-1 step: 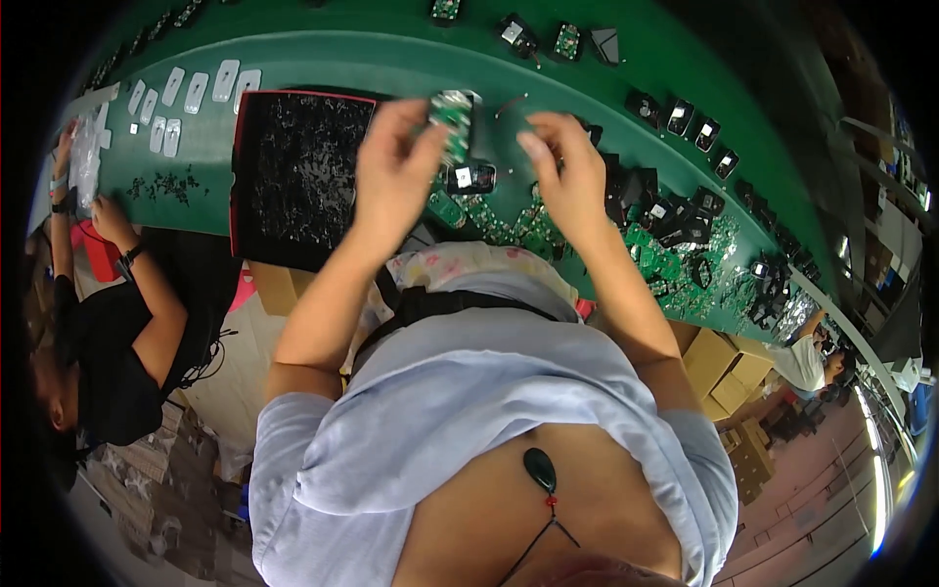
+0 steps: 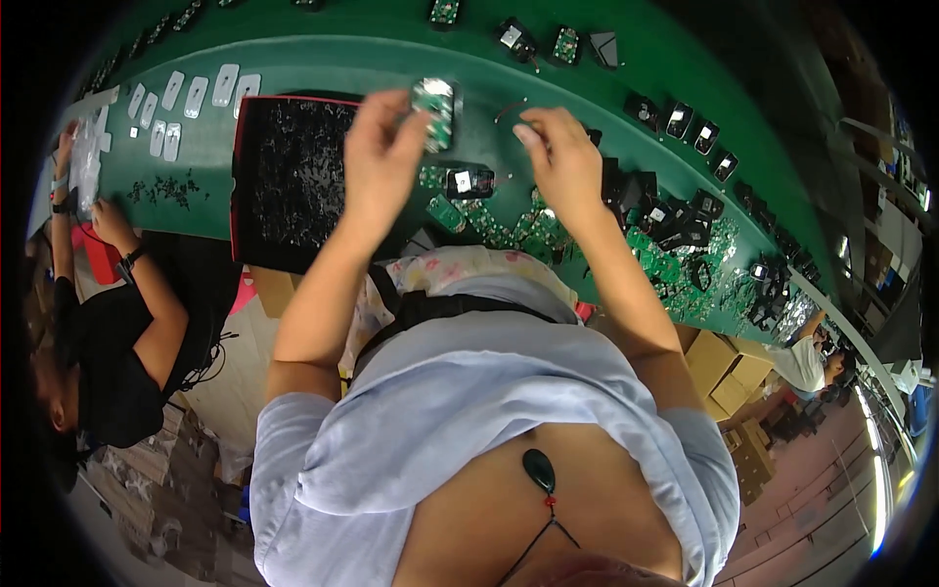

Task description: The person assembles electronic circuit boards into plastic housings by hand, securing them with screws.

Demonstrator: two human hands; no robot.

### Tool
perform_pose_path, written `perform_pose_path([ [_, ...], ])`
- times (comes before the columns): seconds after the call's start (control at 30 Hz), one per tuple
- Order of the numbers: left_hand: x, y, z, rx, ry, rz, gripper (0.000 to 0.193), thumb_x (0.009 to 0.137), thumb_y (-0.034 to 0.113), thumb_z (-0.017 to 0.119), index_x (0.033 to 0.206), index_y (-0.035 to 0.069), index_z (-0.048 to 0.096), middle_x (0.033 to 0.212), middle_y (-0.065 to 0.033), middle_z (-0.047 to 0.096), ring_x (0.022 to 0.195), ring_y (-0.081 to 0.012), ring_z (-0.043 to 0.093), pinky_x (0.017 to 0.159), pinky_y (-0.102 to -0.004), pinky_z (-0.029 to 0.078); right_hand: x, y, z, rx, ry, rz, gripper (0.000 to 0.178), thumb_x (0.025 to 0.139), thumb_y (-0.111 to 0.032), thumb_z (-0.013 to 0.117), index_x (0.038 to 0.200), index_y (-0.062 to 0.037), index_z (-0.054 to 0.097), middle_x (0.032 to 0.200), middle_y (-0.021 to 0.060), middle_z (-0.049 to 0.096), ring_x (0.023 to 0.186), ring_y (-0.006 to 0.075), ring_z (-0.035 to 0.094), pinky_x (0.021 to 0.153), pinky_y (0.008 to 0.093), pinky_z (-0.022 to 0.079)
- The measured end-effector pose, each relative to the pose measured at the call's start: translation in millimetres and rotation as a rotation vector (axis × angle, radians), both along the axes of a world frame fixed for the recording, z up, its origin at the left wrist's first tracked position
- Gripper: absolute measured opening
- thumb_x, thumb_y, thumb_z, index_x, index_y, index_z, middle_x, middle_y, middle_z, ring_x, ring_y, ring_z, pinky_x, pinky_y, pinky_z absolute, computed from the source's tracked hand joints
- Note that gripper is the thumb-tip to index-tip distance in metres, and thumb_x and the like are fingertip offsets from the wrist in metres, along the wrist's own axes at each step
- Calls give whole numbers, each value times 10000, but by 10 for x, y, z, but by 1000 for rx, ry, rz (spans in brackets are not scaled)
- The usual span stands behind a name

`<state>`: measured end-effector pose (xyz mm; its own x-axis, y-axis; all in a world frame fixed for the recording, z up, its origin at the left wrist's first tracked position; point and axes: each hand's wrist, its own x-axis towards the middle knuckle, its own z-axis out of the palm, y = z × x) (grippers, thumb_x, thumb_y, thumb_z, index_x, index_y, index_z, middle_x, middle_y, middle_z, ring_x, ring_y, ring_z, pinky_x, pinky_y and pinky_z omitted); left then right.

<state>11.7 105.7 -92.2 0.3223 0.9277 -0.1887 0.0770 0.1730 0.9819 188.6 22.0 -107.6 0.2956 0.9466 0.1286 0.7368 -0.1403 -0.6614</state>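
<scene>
My left hand (image 2: 380, 147) is closed on a green circuit board (image 2: 434, 115) seated in a dark casing, gripped between thumb and fingers above the table. To its right, my right hand (image 2: 559, 157) is loosely curled, thumb and forefinger a little apart, with nothing visible between them. Close to those fingertips lies a thin red wire (image 2: 509, 110). On the table below the hands sits a black casing with a white part (image 2: 471, 182). Loose green circuit boards (image 2: 446, 213) are heaped nearer to me.
A red-edged black tray (image 2: 293, 176) full of small black parts stands left. Beyond it are several pale covers (image 2: 196, 95). Black casings (image 2: 685, 220) pile up at the right, and more units (image 2: 565, 45) line the far strip. A co-worker (image 2: 117, 323) sits at the left.
My left hand has shifted left and slightly up with the circuit board, uncovering more of the boards beneath. My right hand has moved slightly up and left.
</scene>
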Motion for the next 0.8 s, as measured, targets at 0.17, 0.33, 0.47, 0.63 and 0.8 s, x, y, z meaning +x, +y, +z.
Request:
perform_pose_path([
  [0.17, 88, 993, -369, 122, 222, 143, 271, 811, 182, 593, 986, -24, 580, 831, -64, 615, 734, -114, 559, 665, -232, 453, 244, 227, -744, -246, -266, 356, 150, 800, -217, 572, 862, -81, 589, 841, 54, 561, 846, 236, 548, 725, 367, 453],
  [0.33, 130, 1776, -928, 423, 647, 132, 321, 785, 300, 597, 985, 51, 628, 863, -108, 629, 799, -248, 599, 720, -345, 477, 306, 401, -708, -359, -324, -42, 214, 807, -205, 558, 965, -61, 547, 940, 90, 558, 897, 274, 559, 702, 392, 485],
  [0.47, 282, 1990, -962, 348, 967, 102, 317, 793, 336, 581, 1010, 111, 631, 966, -115, 613, 960, -282, 562, 792, -388, 463, 486, 439, -665, -386, -298, -144, 313, 817, -219, 545, 1077, -54, 490, 1008, 132, 542, 903, 296, 575, 639, 387, 508],
  [0.63, 451, 1935, -920, 824, 1216, 123, 460, 772, 311, 622, 1153, 80, 508, 1019, -134, 557, 935, -323, 518, 788, -390, 456, 302, 794, -597, -98, -437, -116, 563, 772, -297, 614, 1219, -26, 404, 1051, 139, 513, 761, 279, 613, 603, 342, 515],
  [0.8, 832, 1278, -722, 1070, 665, -221, 446, 779, 223, 612, 1152, 22, 473, 1033, -157, 537, 931, -329, 502, 828, -371, 433, 302, 1052, -783, -394, -628, 33, 572, 710, -223, 658, 1193, -29, 421, 1008, 115, 523, 753, 230, 621, 615, 321, 515],
])
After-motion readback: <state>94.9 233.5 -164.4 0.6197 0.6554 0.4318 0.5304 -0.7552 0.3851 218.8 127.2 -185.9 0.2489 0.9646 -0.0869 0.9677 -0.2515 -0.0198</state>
